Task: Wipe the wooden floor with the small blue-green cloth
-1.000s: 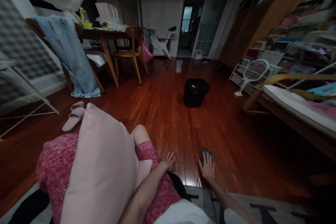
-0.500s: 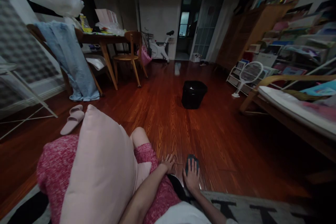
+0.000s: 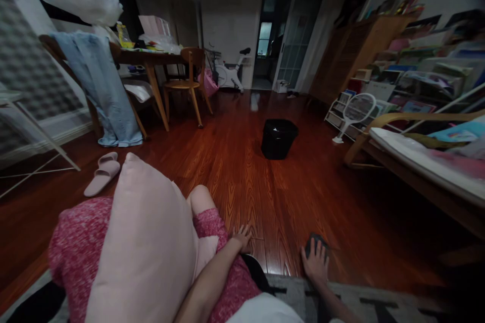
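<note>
My right hand (image 3: 317,262) lies on a dark grey cloth (image 3: 315,239), or a pad like it, on the wooden floor. Its fingers are stretched over the thing and hide much of it, so the exact kind is unclear. To the left, my left hand (image 3: 241,238) rests palm down on the floor beside my knee, fingers spread and nothing in them. A large pale pink cushion (image 3: 147,242) is on my lap, over pink patterned clothing (image 3: 81,242).
A black bin (image 3: 279,140) stands on the floor (image 3: 235,161) ahead. Pink slippers (image 3: 103,175) lie at the left, near a chair draped with jeans (image 3: 100,86). On the right are a wooden-armed seat (image 3: 366,136) and a white racket-shaped object (image 3: 356,111). A patterned rug (image 3: 352,295) lies under me.
My right hand has slid to the right across the floor, and the dark cloth has moved along under it. The left hand has stayed in place.
</note>
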`<state>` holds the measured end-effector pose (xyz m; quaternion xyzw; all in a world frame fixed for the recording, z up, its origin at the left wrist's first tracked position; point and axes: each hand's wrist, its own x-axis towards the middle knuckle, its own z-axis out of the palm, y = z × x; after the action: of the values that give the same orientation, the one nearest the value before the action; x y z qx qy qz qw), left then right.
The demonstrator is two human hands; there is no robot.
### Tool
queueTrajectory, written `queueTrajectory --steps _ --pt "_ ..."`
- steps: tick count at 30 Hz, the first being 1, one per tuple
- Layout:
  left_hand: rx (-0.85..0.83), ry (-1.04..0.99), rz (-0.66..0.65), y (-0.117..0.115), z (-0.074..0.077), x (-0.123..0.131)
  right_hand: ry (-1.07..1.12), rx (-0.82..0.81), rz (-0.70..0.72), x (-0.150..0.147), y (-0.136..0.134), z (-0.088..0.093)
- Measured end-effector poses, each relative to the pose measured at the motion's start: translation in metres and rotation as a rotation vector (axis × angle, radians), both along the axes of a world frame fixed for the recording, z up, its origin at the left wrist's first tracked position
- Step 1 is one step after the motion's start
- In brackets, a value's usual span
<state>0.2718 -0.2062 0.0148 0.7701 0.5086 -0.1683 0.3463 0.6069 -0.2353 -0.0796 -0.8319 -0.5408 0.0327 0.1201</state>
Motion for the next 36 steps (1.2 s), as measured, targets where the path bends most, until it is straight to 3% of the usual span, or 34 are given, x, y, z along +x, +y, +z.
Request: queueTrajectory --steps 3,6,12,16,22,30,36 --pt "-0.003 0.003 -0.006 -0.001 0.000 0.000 0.011 0.068 -0.053 -0.009 -0.009 -0.006" --pt "-0.001 0.011 -0.007 -0.002 0.000 0.000 0.023 0.111 -0.021 -0.045 -0.015 -0.012" --pt "-0.004 0.037 -0.012 -0.004 0.006 -0.001 0.005 0.117 0.361 -0.144 -0.014 -0.025" --pt "0.006 0.012 -0.021 -0.005 0.011 -0.002 -0.011 0.062 0.564 -0.182 -0.005 -0.024" --pt "0.002 0.028 -0.017 -0.005 0.013 -0.002 -0.008 0.022 0.698 -0.162 0.008 -0.008" --pt "-0.006 0.044 -0.011 -0.003 0.012 0.000 -0.016 0.050 0.567 -0.113 0.012 0.004" --pt "-0.003 0.053 -0.029 -0.002 0.008 0.000 0.003 0.042 0.429 -0.136 0.008 0.001"
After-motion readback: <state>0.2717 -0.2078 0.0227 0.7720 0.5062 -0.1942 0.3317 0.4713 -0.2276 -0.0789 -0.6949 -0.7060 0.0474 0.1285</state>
